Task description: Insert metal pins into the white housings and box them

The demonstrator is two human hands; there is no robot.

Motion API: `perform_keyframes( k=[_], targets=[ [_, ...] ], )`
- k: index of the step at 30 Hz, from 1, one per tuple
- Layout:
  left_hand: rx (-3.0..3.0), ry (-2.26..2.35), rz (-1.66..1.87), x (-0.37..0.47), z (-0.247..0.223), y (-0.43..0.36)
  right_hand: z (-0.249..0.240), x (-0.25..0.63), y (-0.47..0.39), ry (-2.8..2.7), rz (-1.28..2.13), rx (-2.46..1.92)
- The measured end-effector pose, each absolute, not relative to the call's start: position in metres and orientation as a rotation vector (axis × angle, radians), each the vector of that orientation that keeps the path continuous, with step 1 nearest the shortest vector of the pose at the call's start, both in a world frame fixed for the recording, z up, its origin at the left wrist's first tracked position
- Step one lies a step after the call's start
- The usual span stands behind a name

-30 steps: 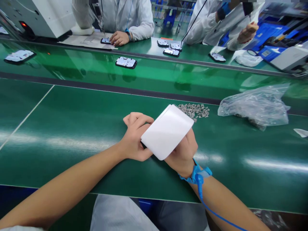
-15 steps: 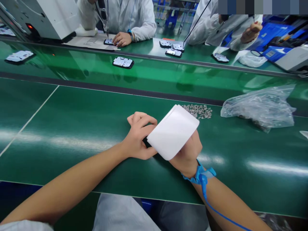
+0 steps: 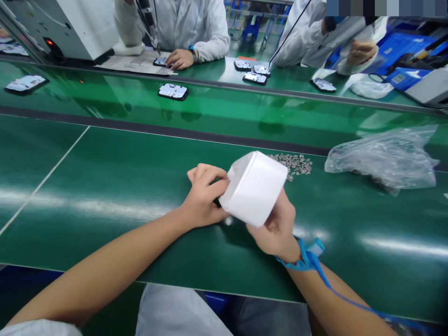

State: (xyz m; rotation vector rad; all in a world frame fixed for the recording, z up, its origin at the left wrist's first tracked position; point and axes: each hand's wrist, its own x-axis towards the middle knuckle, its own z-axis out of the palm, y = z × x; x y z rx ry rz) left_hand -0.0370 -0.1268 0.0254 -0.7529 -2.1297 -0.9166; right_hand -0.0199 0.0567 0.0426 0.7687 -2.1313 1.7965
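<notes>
A white box-shaped housing with rounded corners [image 3: 261, 189] is held tilted above the green bench by my right hand [image 3: 276, 226], whose fingers are partly hidden behind it. At the housing's left side is my left hand [image 3: 206, 196], with its fingers curled and thumb drawn in. The housing covers the left fingertips, so what they grip cannot be made out. Behind the housing lies a pile of small metal pieces, apparently screws [image 3: 297, 164]. A blue wrist strap [image 3: 304, 256] with a cord is on my right wrist.
A clear plastic bag [image 3: 381, 158] with dark contents lies to the right. Beyond the bench edge, a green conveyor strip [image 3: 217, 109] carries circuit-board assemblies, one of them mid-left [image 3: 173, 91]. Co-workers in white coats [image 3: 206, 28] sit opposite. A grey machine [image 3: 84, 28] stands far left.
The white housing has turned in my right hand, so its left side face now shows. My right wrist has shifted slightly right and down. The left hand stays nearly in place.
</notes>
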Motion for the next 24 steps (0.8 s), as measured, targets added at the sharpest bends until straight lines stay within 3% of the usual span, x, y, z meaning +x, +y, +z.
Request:
perform_keyframes(
  k=[5,20,24],
  targets=[
    [-0.640,-2.280,-0.799,-0.041,0.021,-0.125,0.047,-0.019,0.058,-1.972,2.177,0.738],
    [-0.598,-2.368,-0.707,-0.046,0.015,-0.125,0.047,-0.008,0.049,-2.013,1.972,0.545],
    [-0.701,-2.227,-0.854,-0.041,0.030,-0.137,0.060,-0.009,0.043,-2.054,1.878,0.536]
  ],
)
